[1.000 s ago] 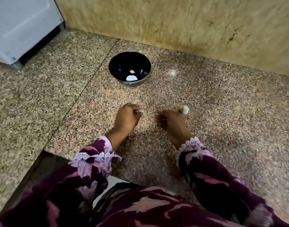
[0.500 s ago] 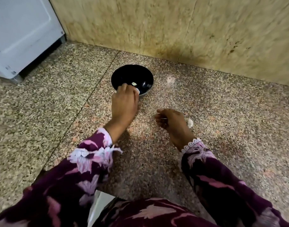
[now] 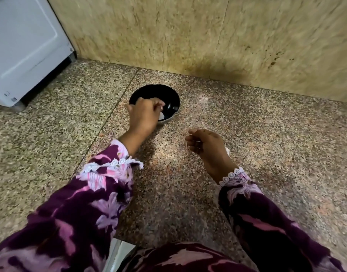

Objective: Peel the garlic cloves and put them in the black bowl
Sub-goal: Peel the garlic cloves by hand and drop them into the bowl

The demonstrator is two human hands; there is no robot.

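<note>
Black bowl (image 3: pixel 169 95) now sits under my left hand (image 3: pixel 144 115), which has reached over its near rim, fingers curled on a pale peeled clove (image 3: pixel 162 115), while my right hand (image 3: pixel 205 143) waits near the bowl, loosely curled, seemingly empty.

The person wears long sleeves (image 3: pixel 86 209) in dark purple with big pink and pale lilac flowers. Each cuff (image 3: pixel 232 176) has a little white lace edge with round loops.
</note>
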